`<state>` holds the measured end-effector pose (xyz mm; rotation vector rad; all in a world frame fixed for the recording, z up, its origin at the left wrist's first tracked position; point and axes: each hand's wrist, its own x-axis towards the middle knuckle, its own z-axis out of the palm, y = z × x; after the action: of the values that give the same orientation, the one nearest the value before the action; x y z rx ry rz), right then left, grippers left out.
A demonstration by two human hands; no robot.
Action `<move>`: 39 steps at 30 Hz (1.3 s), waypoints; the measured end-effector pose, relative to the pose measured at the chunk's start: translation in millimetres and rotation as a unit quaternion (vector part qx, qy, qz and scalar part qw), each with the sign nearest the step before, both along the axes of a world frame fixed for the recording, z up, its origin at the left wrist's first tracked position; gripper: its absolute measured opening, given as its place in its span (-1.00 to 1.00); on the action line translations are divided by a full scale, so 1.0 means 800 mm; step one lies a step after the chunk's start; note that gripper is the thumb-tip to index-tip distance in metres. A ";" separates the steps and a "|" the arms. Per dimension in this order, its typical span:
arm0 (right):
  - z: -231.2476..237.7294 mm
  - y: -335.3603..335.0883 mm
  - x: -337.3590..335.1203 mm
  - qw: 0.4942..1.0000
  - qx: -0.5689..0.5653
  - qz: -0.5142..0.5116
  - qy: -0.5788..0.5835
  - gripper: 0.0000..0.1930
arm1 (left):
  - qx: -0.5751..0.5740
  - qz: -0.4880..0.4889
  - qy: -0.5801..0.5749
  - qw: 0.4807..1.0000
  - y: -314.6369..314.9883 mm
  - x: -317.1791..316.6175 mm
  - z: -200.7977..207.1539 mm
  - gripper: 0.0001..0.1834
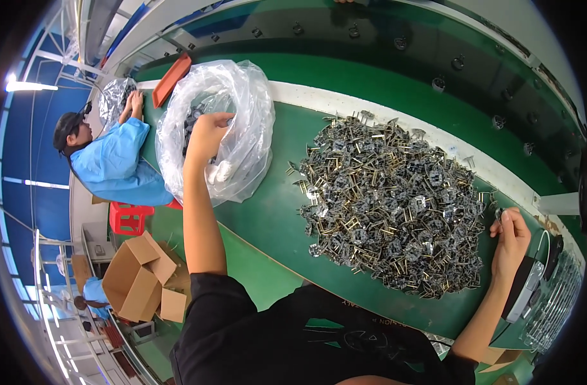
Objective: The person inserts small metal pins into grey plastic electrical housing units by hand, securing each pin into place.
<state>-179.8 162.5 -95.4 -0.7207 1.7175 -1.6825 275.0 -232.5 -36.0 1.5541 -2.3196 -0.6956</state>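
Note:
My left hand (207,135) is over the mouth of a clear plastic bag (255,141) at the left of the bench. Its visible fingers stretch to the right and look open; the rest are hidden behind the hand. Dark small parts (192,122) lie inside the bag. My right hand (512,239) is at the right end of a large heap of small dark plastic parts with brass-coloured metal pins (396,212). Its thumb and fingers pinch one small dark part (498,213), mostly covered by the fingertips.
Beyond a white ledge (319,97), a green conveyor belt (370,70) carries spaced-out parts. A red tray (171,80) lies behind the bag. A co-worker in blue (117,157) sits at the left. Cardboard boxes (136,276) stand lower left; a grey device (525,292) and clear trays (556,308) lie right.

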 end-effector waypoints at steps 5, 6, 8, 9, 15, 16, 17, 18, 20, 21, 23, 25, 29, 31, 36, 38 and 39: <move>0.011 -0.004 0.012 0.995 0.030 -0.093 -0.033 -0.81 | -0.139 0.114 0.101 0.979 0.042 -0.032 0.033 -0.63; 0.017 -0.009 0.017 0.995 0.030 -0.091 -0.036 -0.81 | -0.140 0.115 0.098 0.979 0.044 -0.036 0.040 -0.63; 0.029 -0.015 0.026 0.990 -0.029 -0.114 -0.083 -0.80 | -0.130 0.111 0.143 0.975 0.054 -0.036 0.052 -0.67; 0.023 -0.008 0.020 0.989 -0.039 -0.092 -0.105 -0.78 | -0.134 0.112 0.174 0.969 0.052 -0.032 0.050 -0.68; 0.033 0.003 0.021 0.991 -0.081 -0.009 -0.108 -0.83 | -0.094 0.060 0.402 0.909 0.096 -0.076 0.065 -0.69; 0.037 0.004 0.025 0.991 -0.080 -0.020 -0.107 -0.83 | -0.046 0.034 0.503 0.863 0.108 -0.092 0.069 -0.68; 0.037 0.003 0.029 0.992 -0.089 -0.005 -0.090 -0.84 | 0.010 -0.019 0.541 0.841 0.118 -0.103 0.065 -0.68; 0.038 0.003 0.033 0.993 -0.097 0.008 -0.072 -0.85 | 0.062 -0.031 0.574 0.816 0.132 -0.123 0.062 -0.67; 0.032 -0.002 0.038 0.990 -0.124 0.020 -0.058 -0.86 | 0.157 -0.065 0.593 0.787 0.167 -0.168 0.055 -0.64; 0.036 -0.006 0.043 0.991 -0.128 0.015 -0.029 -0.86 | 0.209 -0.092 0.600 0.767 0.181 -0.189 0.048 -0.63; 0.048 -0.009 0.051 0.993 -0.120 0.010 0.002 -0.85 | 0.298 -0.106 0.601 0.734 0.209 -0.225 0.045 -0.63; 0.055 -0.011 0.058 0.993 -0.118 0.013 -0.016 -0.83 | 0.344 -0.141 0.581 0.724 0.224 -0.250 0.040 -0.63; 0.061 -0.014 0.065 0.986 -0.145 0.030 -0.074 -0.76 | 0.373 -0.203 0.537 0.728 0.248 -0.291 0.031 -0.63; 0.062 -0.010 0.062 0.990 -0.123 0.019 -0.069 -0.75 | 0.396 -0.220 0.520 0.724 0.255 -0.304 0.030 -0.62; 0.073 0.002 0.054 0.986 -0.081 0.077 -0.128 -0.79 | 0.380 -0.272 0.415 0.781 0.259 -0.318 0.038 -0.58; 0.067 0.003 0.054 0.993 -0.077 0.064 -0.066 -0.80 | 0.377 -0.280 0.404 0.785 0.260 -0.321 0.038 -0.65; 0.064 -0.001 0.053 0.993 -0.104 0.059 0.007 -0.80 | 0.374 -0.284 0.397 0.789 0.261 -0.322 0.038 -0.71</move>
<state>-137.4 162.0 -44.5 -0.9122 1.4917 -1.7924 17.5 -23.9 -5.3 0.4287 -1.8373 -2.1162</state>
